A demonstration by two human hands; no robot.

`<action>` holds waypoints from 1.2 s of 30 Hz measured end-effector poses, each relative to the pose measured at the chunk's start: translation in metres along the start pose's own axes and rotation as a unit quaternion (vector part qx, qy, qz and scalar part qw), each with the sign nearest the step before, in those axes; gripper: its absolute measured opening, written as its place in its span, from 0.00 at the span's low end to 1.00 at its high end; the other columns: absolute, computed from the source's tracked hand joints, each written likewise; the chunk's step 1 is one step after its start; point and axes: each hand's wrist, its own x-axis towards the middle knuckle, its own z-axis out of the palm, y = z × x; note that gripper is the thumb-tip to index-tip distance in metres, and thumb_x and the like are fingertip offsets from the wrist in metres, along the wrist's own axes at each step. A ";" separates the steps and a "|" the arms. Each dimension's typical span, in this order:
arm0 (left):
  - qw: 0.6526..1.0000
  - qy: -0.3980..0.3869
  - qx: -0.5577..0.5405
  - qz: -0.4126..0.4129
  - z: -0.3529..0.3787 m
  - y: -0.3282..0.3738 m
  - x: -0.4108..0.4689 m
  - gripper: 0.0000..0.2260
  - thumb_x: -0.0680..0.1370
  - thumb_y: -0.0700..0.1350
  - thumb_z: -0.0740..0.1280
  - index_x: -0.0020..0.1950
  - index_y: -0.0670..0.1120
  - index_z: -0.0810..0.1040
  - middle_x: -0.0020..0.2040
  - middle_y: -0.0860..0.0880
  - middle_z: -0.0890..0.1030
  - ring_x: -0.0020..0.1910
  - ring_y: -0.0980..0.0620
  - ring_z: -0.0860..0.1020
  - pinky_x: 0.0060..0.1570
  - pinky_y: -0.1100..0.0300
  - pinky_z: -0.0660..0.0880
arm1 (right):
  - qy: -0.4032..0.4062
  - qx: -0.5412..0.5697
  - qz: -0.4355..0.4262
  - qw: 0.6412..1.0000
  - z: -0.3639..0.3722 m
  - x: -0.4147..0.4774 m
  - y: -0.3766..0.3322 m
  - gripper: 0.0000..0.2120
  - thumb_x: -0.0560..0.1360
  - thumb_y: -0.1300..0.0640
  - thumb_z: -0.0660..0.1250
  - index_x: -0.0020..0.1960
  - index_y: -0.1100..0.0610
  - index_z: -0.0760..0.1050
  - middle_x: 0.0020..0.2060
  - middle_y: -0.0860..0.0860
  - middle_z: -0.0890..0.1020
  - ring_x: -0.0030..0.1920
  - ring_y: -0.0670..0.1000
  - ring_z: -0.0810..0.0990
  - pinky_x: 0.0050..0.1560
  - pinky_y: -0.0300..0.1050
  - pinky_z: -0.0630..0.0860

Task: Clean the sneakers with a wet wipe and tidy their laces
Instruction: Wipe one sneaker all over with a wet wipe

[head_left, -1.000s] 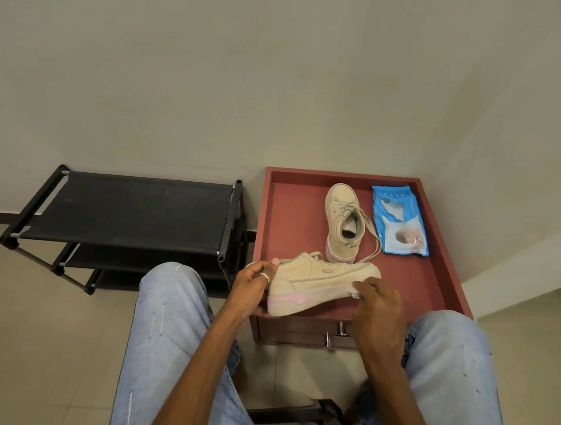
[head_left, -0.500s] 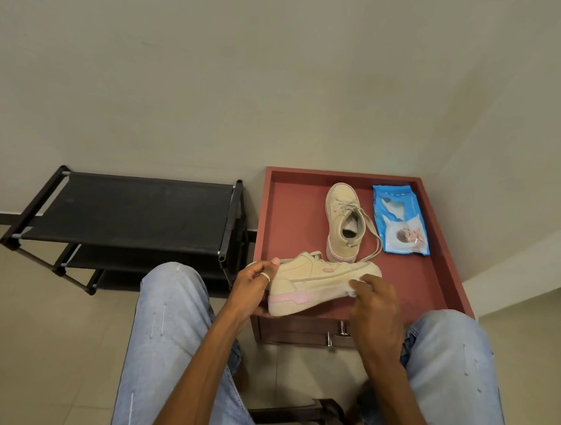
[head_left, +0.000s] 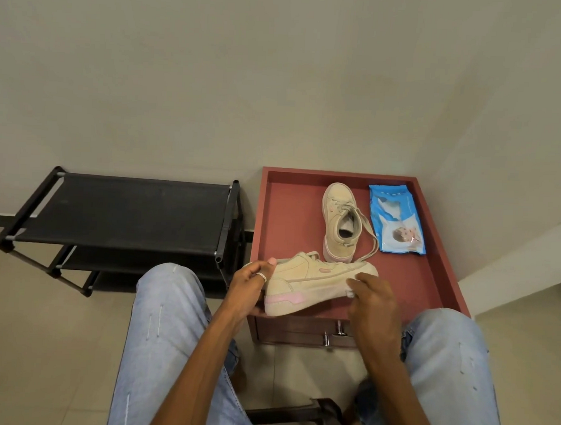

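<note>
I hold a beige sneaker (head_left: 311, 282) with a pink heel patch on its side, over the front edge of the red cabinet top (head_left: 291, 219). My left hand (head_left: 250, 285) grips its heel, thumb on top. My right hand (head_left: 370, 295) is at the toe end, pressing a small white wet wipe (head_left: 350, 293) against the sole edge. Further back, the second beige sneaker (head_left: 339, 223) stands upright on the cabinet, its loose lace (head_left: 369, 245) trailing to the right. A blue pack of wet wipes (head_left: 396, 223) lies beside it.
A black shoe rack (head_left: 125, 212) stands to the left of the cabinet. My knees in light jeans frame the cabinet's front, where drawer handles (head_left: 333, 335) show. A dark stool bar (head_left: 296, 413) sits below me. Walls close off the back and right.
My right hand with the wipe has slid a little left along the toe end of the sneaker. The left hand and the sneaker have barely moved.
</note>
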 end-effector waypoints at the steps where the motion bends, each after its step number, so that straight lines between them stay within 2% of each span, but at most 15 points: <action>1: 1.000 0.001 0.002 0.002 0.000 -0.001 0.001 0.15 0.81 0.60 0.65 0.55 0.50 0.83 0.54 0.46 0.86 0.53 0.42 0.85 0.39 0.44 0.84 | -0.009 0.005 -0.026 1.000 0.001 -0.005 -0.010 0.20 0.55 0.78 0.74 0.45 0.65 0.84 0.45 0.60 0.84 0.45 0.62 0.82 0.41 0.51 0.82; 4: 1.000 0.002 0.003 0.002 0.000 0.000 0.000 0.15 0.81 0.60 0.65 0.55 0.51 0.83 0.54 0.46 0.86 0.53 0.42 0.85 0.39 0.44 0.84 | -0.065 0.012 -0.086 0.994 0.001 -0.011 -0.023 0.18 0.56 0.76 0.75 0.44 0.63 0.84 0.46 0.57 0.83 0.47 0.59 0.80 0.41 0.48 0.81; 8: 1.000 -0.001 0.002 0.002 -0.001 0.000 -0.001 0.14 0.81 0.59 0.64 0.55 0.52 0.83 0.54 0.47 0.86 0.53 0.43 0.85 0.39 0.43 0.84 | -0.056 0.022 -0.014 0.998 -0.006 0.016 0.016 0.21 0.55 0.77 0.72 0.45 0.63 0.84 0.46 0.59 0.84 0.45 0.63 0.81 0.41 0.53 0.81; 11: 1.000 0.001 0.003 0.003 0.000 0.000 0.000 0.15 0.81 0.60 0.65 0.55 0.52 0.84 0.53 0.46 0.86 0.51 0.43 0.85 0.37 0.46 0.83 | -0.063 0.017 0.004 0.998 -0.011 0.027 0.023 0.20 0.56 0.77 0.72 0.45 0.63 0.84 0.43 0.57 0.84 0.42 0.62 0.81 0.39 0.51 0.80; 14: 1.000 0.004 0.007 0.000 0.002 -0.001 0.001 0.15 0.81 0.60 0.65 0.54 0.52 0.84 0.52 0.46 0.86 0.47 0.44 0.85 0.36 0.49 0.82 | -0.055 0.007 -0.065 0.996 -0.007 0.010 0.005 0.19 0.55 0.77 0.74 0.44 0.64 0.84 0.46 0.61 0.83 0.45 0.63 0.81 0.41 0.52 0.81; 16: 1.000 0.006 0.006 0.000 0.001 -0.001 0.000 0.14 0.81 0.60 0.65 0.55 0.53 0.84 0.52 0.46 0.86 0.48 0.44 0.85 0.37 0.49 0.82 | -0.093 0.007 -0.112 0.989 -0.003 0.001 -0.001 0.18 0.56 0.76 0.75 0.44 0.63 0.83 0.47 0.60 0.83 0.48 0.63 0.81 0.41 0.53 0.82; 18: 1.000 0.004 0.008 0.001 0.000 0.000 0.001 0.13 0.81 0.60 0.65 0.55 0.54 0.84 0.53 0.47 0.86 0.50 0.43 0.85 0.38 0.47 0.83 | -0.089 0.019 -0.103 0.991 -0.005 0.006 0.009 0.19 0.56 0.76 0.75 0.44 0.63 0.84 0.47 0.60 0.83 0.47 0.63 0.81 0.44 0.52 0.81; 22: 1.000 0.004 0.008 -0.003 0.000 0.000 0.000 0.13 0.81 0.60 0.65 0.54 0.55 0.84 0.52 0.47 0.86 0.51 0.42 0.85 0.38 0.46 0.83 | -0.020 0.053 0.054 0.997 -0.013 0.024 0.037 0.18 0.59 0.79 0.72 0.44 0.65 0.85 0.44 0.62 0.84 0.41 0.62 0.83 0.47 0.38 0.74; 23: 1.000 0.005 0.008 -0.002 0.000 0.001 0.000 0.13 0.81 0.60 0.65 0.54 0.55 0.84 0.52 0.47 0.86 0.51 0.42 0.85 0.38 0.46 0.83 | 0.004 0.062 0.066 0.996 -0.012 0.023 0.035 0.16 0.61 0.79 0.71 0.45 0.65 0.84 0.43 0.63 0.84 0.41 0.60 0.83 0.50 0.35 0.72; 25: 1.000 0.006 0.006 -0.001 0.001 0.000 0.001 0.13 0.81 0.59 0.65 0.54 0.54 0.84 0.52 0.47 0.86 0.51 0.42 0.85 0.39 0.45 0.84 | 0.031 0.087 0.022 0.995 -0.006 0.014 0.021 0.13 0.66 0.75 0.64 0.45 0.67 0.84 0.44 0.64 0.83 0.42 0.56 0.82 0.54 0.28 0.69; 27: 1.000 0.010 0.006 -0.001 0.001 0.000 0.000 0.14 0.81 0.59 0.65 0.54 0.53 0.84 0.53 0.46 0.86 0.52 0.42 0.85 0.40 0.43 0.84 | -0.010 0.065 -0.053 0.996 0.001 0.001 0.003 0.14 0.67 0.68 0.61 0.45 0.65 0.84 0.45 0.62 0.83 0.45 0.59 0.81 0.51 0.40 0.77; 29: 1.000 0.010 0.006 -0.001 0.001 0.001 -0.001 0.13 0.81 0.59 0.65 0.54 0.53 0.84 0.54 0.46 0.86 0.51 0.41 0.85 0.39 0.43 0.84 | -0.044 0.051 -0.085 0.994 0.005 0.000 0.001 0.13 0.64 0.68 0.64 0.45 0.63 0.84 0.46 0.60 0.83 0.47 0.60 0.81 0.46 0.48 0.80; 32: 1.000 0.008 0.004 0.000 0.002 0.001 -0.001 0.13 0.81 0.59 0.65 0.54 0.53 0.84 0.54 0.46 0.86 0.51 0.41 0.85 0.39 0.42 0.84 | -0.008 0.075 0.017 0.997 0.001 0.017 0.021 0.15 0.65 0.73 0.65 0.47 0.63 0.85 0.47 0.60 0.84 0.47 0.59 0.81 0.49 0.45 0.76; 34: 1.000 0.008 0.003 0.000 0.002 0.002 -0.002 0.14 0.81 0.59 0.65 0.54 0.53 0.84 0.53 0.46 0.86 0.51 0.41 0.85 0.38 0.43 0.84 | 0.007 0.069 0.094 0.993 -0.002 0.026 0.033 0.16 0.67 0.75 0.66 0.50 0.64 0.84 0.46 0.61 0.84 0.44 0.63 0.82 0.49 0.47 0.78; 36: 1.000 0.008 0.003 0.000 0.002 0.002 -0.002 0.13 0.82 0.59 0.64 0.54 0.53 0.84 0.53 0.46 0.86 0.51 0.42 0.85 0.37 0.47 0.83 | 0.018 0.056 0.080 0.995 0.002 0.022 0.029 0.16 0.66 0.75 0.65 0.49 0.65 0.84 0.45 0.62 0.84 0.43 0.63 0.82 0.47 0.48 0.78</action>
